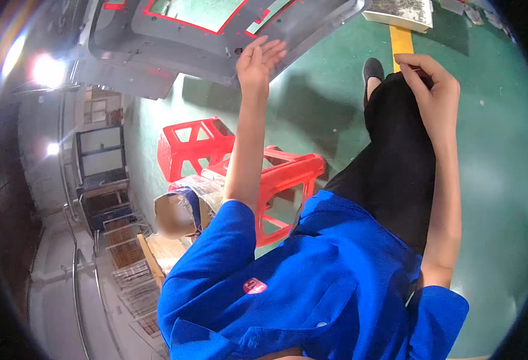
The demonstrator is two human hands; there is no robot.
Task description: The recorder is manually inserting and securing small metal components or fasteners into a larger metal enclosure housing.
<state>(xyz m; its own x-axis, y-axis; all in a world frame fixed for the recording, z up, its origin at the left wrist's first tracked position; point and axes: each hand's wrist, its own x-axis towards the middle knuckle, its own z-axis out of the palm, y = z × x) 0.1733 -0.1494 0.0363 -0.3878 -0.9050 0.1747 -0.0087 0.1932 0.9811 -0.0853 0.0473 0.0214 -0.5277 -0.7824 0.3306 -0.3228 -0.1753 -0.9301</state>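
Green floor (498, 180) is spread beneath the work area, crossed by a yellow stripe (401, 43) near a white box (399, 21), and bright lamps (49, 71) are seen off to the left. Along the top of the view, a large grey panel (186, 47) is seen, its openings edged in red. Its long axis is set mostly sideways, with the lower edge slanted down to the left and the right end raised.

By the left hand (259, 65) this panel is approached most closely: the fingers are overlapped with its lower border, and most of its surface is placed up and to the left of them. Those fingers are spread slightly apart, with nothing seen between them; whether the panel is touched cannot be told.

The right hand (435, 90) is held well apart from the panel, beside the black trousers (390, 156). Its fingers are curled, with thumb and forefinger brought near each other; whether anything small is pinched there cannot be told. Below the panel, red stools (306, 171) are partly covered by the left forearm (246, 150).
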